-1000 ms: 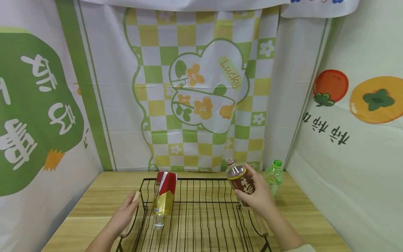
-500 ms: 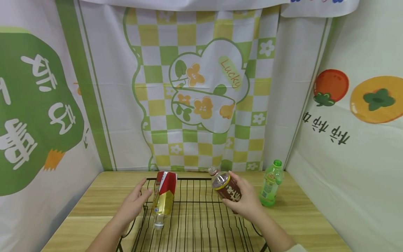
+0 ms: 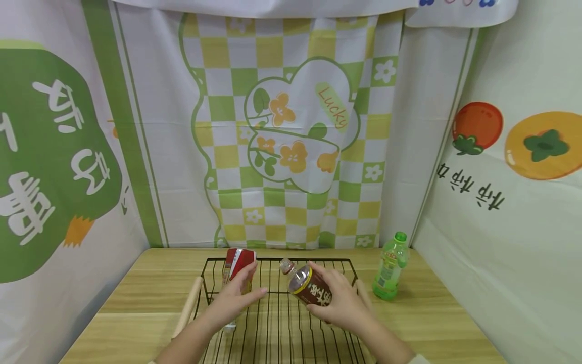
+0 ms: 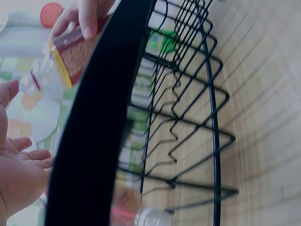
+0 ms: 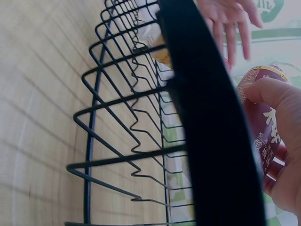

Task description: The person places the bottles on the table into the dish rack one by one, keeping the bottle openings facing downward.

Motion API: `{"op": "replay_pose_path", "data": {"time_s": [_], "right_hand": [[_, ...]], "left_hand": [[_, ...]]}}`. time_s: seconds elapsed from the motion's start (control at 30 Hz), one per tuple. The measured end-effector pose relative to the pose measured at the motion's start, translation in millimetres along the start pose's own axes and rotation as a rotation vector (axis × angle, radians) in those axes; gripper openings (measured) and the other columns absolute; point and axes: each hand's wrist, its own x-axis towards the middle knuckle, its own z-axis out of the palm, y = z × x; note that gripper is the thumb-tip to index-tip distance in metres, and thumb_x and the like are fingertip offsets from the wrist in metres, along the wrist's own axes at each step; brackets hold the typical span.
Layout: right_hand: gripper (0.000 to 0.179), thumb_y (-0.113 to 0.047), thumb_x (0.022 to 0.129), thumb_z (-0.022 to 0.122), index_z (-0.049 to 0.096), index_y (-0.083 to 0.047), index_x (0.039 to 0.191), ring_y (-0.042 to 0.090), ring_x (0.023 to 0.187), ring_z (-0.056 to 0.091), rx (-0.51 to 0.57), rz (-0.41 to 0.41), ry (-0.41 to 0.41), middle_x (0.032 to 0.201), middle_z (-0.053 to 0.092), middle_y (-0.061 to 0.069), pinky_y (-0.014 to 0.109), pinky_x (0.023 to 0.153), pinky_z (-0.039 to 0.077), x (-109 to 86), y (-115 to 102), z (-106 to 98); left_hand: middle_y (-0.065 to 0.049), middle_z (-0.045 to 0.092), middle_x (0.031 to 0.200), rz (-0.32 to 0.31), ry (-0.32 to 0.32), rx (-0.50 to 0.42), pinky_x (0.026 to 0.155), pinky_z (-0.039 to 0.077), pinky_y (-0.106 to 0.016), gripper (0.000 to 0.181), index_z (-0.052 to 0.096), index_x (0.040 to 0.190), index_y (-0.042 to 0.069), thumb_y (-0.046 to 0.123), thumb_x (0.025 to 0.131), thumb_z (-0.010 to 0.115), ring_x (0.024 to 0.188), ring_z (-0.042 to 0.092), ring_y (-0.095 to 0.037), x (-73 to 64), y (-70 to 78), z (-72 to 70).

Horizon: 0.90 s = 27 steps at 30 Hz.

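My right hand (image 3: 340, 299) grips a clear plastic bottle with a dark brown label (image 3: 313, 289), fingers and thumb wrapped round the label. It is held tilted over the black wire basket (image 3: 277, 261), its neck toward the upper left. My left hand (image 3: 232, 303) is over the basket's left side with fingers extended and apart, holding nothing; in the left wrist view the palm (image 4: 21, 174) shows bare. Behind that hand lies a bottle with a red and gold label (image 3: 241, 258) in the basket, partly hidden by the hand.
A green bottle (image 3: 390, 268) stands upright on the wooden table (image 3: 436, 313), right of the basket. The basket has wooden handles (image 3: 188, 306) at its left and right sides. A printed cloth (image 3: 291, 217) hangs behind the table, with more cloth on both sides.
My left hand has let go of the basket's left handle and moved right over the basket. The right hand has carried the brown-labelled bottle leftward and down from near the green bottle.
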Motion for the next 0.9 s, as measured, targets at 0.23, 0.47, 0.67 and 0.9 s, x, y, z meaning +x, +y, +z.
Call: {"op": "replay_pose_path", "data": {"time_s": [0.23, 0.47, 0.67, 0.9], "right_hand": [[0.089, -0.026, 0.068, 0.086, 0.044, -0.028, 0.147, 0.029, 0.112, 0.054, 0.024, -0.105, -0.063, 0.128, 0.058, 0.012, 0.058, 0.085, 0.053, -3.9, -5.4, 7.1], [0.088, -0.028, 0.069, 0.085, 0.043, -0.031, 0.147, 0.028, 0.111, 0.052, -0.011, -0.167, -0.117, 0.126, 0.058, 0.009, 0.058, 0.084, 0.053, -6.3, -9.5, 10.9], [0.087, -0.031, 0.069, 0.084, 0.043, -0.031, 0.147, 0.025, 0.11, 0.053, -0.038, -0.189, -0.161, 0.125, 0.058, 0.006, 0.054, 0.086, 0.053, -7.3, -9.9, 12.7], [0.084, -0.03, 0.072, 0.083, 0.044, -0.033, 0.147, 0.025, 0.115, 0.052, -0.102, -0.264, -0.197, 0.126, 0.058, 0.003, 0.052, 0.091, 0.048, -8.8, -11.5, 12.1]], "left_hand": [[-0.029, 0.027, 0.156, 0.075, -0.099, -0.017, 0.116, 0.027, -0.059, 0.09, 0.019, 0.156, 0.005, 0.027, 0.088, 0.073, 0.143, 0.029, -0.049, 5.7, 7.9, 17.8], [-0.029, 0.028, 0.156, 0.122, -0.143, -0.045, 0.111, 0.039, -0.054, 0.093, 0.02, 0.156, 0.006, 0.024, 0.085, 0.077, 0.138, 0.039, -0.047, 9.3, 11.2, 24.5], [-0.027, 0.042, 0.147, 0.13, -0.146, 0.028, 0.102, 0.05, -0.048, 0.091, 0.03, 0.153, 0.009, 0.022, 0.08, 0.082, 0.127, 0.052, -0.044, 9.3, 12.2, 23.6], [-0.021, 0.056, 0.137, 0.111, -0.212, 0.107, 0.093, 0.055, -0.047, 0.076, 0.046, 0.142, 0.001, 0.019, 0.079, 0.082, 0.119, 0.058, -0.038, 9.3, 12.0, 20.4]]}}
